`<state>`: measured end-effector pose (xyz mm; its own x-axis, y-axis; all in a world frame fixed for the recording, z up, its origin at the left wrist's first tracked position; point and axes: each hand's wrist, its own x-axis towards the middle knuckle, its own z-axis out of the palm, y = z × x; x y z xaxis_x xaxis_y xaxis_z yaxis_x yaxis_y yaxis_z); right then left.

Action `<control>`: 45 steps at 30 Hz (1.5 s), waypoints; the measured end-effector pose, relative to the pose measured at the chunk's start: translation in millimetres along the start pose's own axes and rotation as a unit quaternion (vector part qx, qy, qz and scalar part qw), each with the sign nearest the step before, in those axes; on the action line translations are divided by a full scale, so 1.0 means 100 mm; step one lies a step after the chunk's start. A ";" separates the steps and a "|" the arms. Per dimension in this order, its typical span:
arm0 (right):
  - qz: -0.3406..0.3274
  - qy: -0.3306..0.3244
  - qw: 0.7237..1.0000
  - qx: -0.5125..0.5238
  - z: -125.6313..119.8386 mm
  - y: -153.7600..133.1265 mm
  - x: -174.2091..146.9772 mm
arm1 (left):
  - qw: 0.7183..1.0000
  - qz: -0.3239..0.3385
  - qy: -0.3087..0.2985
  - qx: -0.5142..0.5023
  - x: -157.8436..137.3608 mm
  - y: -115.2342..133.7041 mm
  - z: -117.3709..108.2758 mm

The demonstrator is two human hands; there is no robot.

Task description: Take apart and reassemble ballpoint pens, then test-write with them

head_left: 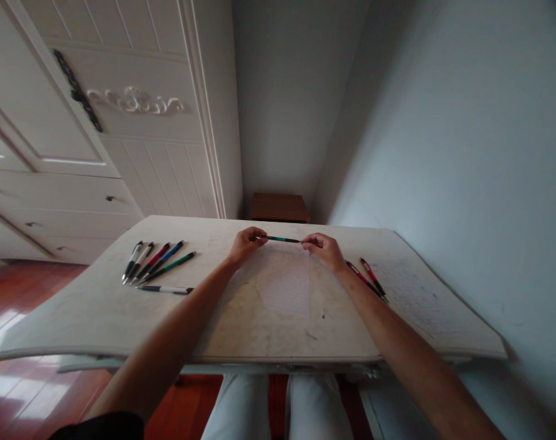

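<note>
A green-and-black pen (pixel 281 239) is stretched level between my two hands, above the far middle of the table. My left hand (pixel 247 247) pinches its left end. At the other end, the fingertips of my right hand (pixel 324 249) are closed around the pen's pointed tip. Below the hands lies a sheet of paper (pixel 285 280) with faint writing. To the left, several pens (pixel 156 261) in white, red, blue and green are fanned out on the table. A white-and-black pen (pixel 164 289) lies crosswise near my left forearm, which covers its end.
Two red-and-black pens (pixel 373 276) lie beside my right forearm, next to another written sheet (pixel 413 293). The white table (pixel 259 336) stands close to the wall (pixel 465 153) on the right. A white cabinet (pixel 163 165) and a brown wooden box-like piece (pixel 278 206) are beyond it.
</note>
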<state>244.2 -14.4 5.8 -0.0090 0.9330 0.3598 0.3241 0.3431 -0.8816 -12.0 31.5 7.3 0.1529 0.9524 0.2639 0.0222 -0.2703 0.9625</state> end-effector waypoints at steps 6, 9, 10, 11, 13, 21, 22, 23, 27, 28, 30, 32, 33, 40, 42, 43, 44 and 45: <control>0.009 0.005 1.000 0.013 0.02 -0.01 -0.01 | 1.000 -0.001 -0.019 -0.005 0.00 0.00 0.00; 0.012 0.008 1.000 0.011 0.02 0.00 0.00 | 1.000 0.009 -0.024 0.006 -0.01 0.01 0.01; 0.013 0.005 1.000 0.005 0.02 0.00 0.00 | 1.000 0.011 -0.025 0.010 -0.01 0.01 0.01; 0.013 -0.001 1.000 -0.003 0.02 0.00 0.00 | 1.000 0.011 -0.025 0.012 -0.01 0.02 0.00; 0.016 -0.019 0.999 -0.025 0.03 0.00 -0.01 | 1.000 0.008 -0.025 0.010 -0.01 0.02 0.00; 0.012 -0.024 0.999 -0.046 0.06 0.00 -0.02 | 0.999 0.001 -0.045 -0.031 -0.03 0.04 0.02; 0.017 -0.020 0.999 -0.034 0.06 0.00 -0.02 | 0.997 0.002 -0.054 -0.046 -0.03 0.06 0.02; 0.022 -0.017 0.999 -0.024 0.07 -0.01 -0.02 | 0.996 0.003 -0.061 -0.062 -0.04 0.07 0.03; 0.034 -0.002 0.999 -0.005 0.07 -0.05 -0.02 | 0.994 0.004 -0.065 -0.088 -0.07 0.12 0.05; 0.034 0.003 0.999 -0.003 0.07 -0.06 -0.02 | 0.995 -0.004 -0.062 -0.078 -0.07 0.12 0.05; 0.032 0.011 0.999 0.000 0.07 -0.07 -0.03 | 0.998 -0.021 -0.051 -0.041 -0.06 0.10 0.05; 0.026 0.017 1.000 0.002 0.07 -0.07 -0.03 | 0.999 -0.019 -0.035 0.009 -0.06 0.09 0.04; 0.023 0.017 1.000 0.003 0.07 -0.07 -0.03 | 0.999 -0.009 -0.030 0.034 -0.05 0.08 0.04; 0.027 0.029 0.999 0.000 0.06 -0.06 -0.02 | 0.996 0.052 -0.051 0.045 -0.05 0.08 0.02; 0.028 0.034 0.999 0.001 0.06 -0.07 -0.02 | 0.995 0.082 -0.041 0.042 -0.05 0.08 0.02; 0.029 0.036 0.999 0.002 0.06 -0.07 -0.02 | 0.994 0.091 -0.030 0.043 -0.05 0.09 0.02; 0.030 0.038 0.999 0.003 0.06 -0.07 -0.02 | 0.994 0.092 -0.018 0.048 -0.05 0.09 0.02; 0.031 0.040 0.999 0.004 0.06 -0.07 -0.02 | 0.995 0.085 -0.007 0.056 -0.06 0.10 0.03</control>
<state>235.7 -18.3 9.6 0.0859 0.9409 0.3277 0.3138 0.2867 -0.9052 -9.7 22.9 15.4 0.1767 0.8902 0.4199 0.1046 -0.4412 0.8913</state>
